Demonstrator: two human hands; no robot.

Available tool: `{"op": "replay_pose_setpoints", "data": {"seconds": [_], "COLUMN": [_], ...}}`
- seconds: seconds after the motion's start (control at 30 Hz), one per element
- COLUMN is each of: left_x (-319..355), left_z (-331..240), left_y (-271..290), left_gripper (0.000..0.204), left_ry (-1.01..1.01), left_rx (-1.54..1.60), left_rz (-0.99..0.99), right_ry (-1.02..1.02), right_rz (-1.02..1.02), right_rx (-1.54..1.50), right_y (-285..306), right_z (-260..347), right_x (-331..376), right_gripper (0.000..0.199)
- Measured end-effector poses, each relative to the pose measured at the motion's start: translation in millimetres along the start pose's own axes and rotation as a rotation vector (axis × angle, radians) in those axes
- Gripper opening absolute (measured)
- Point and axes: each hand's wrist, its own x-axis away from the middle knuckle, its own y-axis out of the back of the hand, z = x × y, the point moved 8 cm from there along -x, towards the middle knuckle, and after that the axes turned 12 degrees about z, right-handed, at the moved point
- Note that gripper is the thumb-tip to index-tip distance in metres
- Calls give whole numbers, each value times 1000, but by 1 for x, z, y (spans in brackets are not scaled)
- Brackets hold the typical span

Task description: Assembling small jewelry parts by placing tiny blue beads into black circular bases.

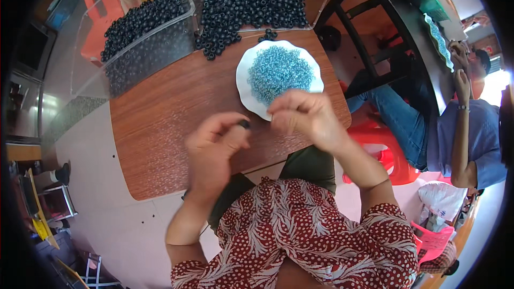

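Note:
A small black bead-like ring (244, 124) is pinched between the thumb and index finger of my left hand (213, 147), above the wooden table. My right hand (308, 118) is raised at the near edge of a white scalloped plate (242, 77). Its thumb and fingers are closed together and slightly blurred, and what they hold, if anything, I cannot make out. On the plate lies a heap of tiny translucent blue bead-like pieces (281, 72). Beyond it, a large pile of loose black rings (254, 2) of the same sort reaches onto the tabletop.
The brown table (171, 123) carries a clear plastic bin (152, 59) of black rings at its far left. To the right, another person (455, 134) sits at a black table (423, 48) with a tray of blue pieces (438, 40). A red stool (393, 155) stands between us.

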Motion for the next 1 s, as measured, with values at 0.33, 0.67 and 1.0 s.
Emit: {"op": "replay_pose_setpoints", "data": {"seconds": [0.33,0.67,1.0], "left_x": [-98,-67,-50], "left_z": [-125,-123,-43], "left_y": [149,90,55], "left_gripper": [26,50,38], "left_ry": [-465,-660,-376], "left_rx": [-603,-749,-364], "left_rz": [-471,-522,-304], "right_ry": [165,-97,-59], "right_rz": [-421,-272,-224], "right_rx": [933,1311,1238], "right_y": [136,125,98], "right_z": [38,12,10], "right_x": [-117,-164,-191], "right_gripper": [8,15,15]}}
